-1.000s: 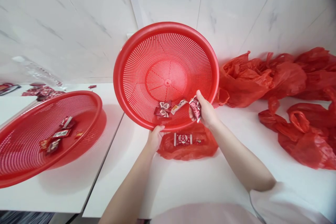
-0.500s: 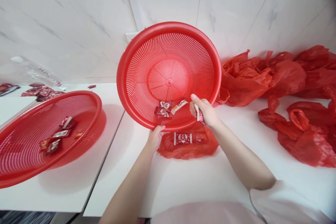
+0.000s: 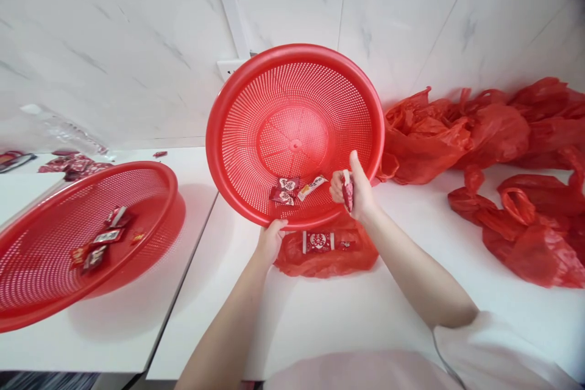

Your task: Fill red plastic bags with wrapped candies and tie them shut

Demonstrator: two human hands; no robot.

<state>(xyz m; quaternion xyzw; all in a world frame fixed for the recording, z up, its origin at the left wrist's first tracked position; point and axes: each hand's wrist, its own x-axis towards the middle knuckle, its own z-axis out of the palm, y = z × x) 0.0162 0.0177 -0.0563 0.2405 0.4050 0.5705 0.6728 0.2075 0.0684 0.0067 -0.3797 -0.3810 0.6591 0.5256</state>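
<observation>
My left hand (image 3: pixel 273 240) grips the near rim of a red plastic basket (image 3: pixel 214 134), which is tilted so its inside faces me. Low inside the basket lie dark red wrapped candies (image 3: pixel 284 191) and a slim white-wrapped candy (image 3: pixel 312 188). Over the basket's lower right part, my right hand (image 3: pixel 357 191) has its fingers curled round a red-and-white wrapped candy (image 3: pixel 348 191), thumb raised. Below the basket a red plastic bag (image 3: pixel 297 265) rests on the white table (image 3: pixel 292 317), with a red-and-white packet (image 3: pixel 319 241) showing in it.
A second red basket (image 3: pixel 158 225) holding several wrapped candies (image 3: pixel 108 235) stands at the left. Behind it are small red packets (image 3: pixel 75 164) and a clear plastic bottle (image 3: pixel 64 128). Knotted red plastic bags (image 3: pixel 493 134) are heaped at the right along the tiled wall (image 3: pixel 283 0).
My right hand has turned and its thumb now points up, showing more of the candy in it. The basket has tilted slightly. My left hand keeps its hold.
</observation>
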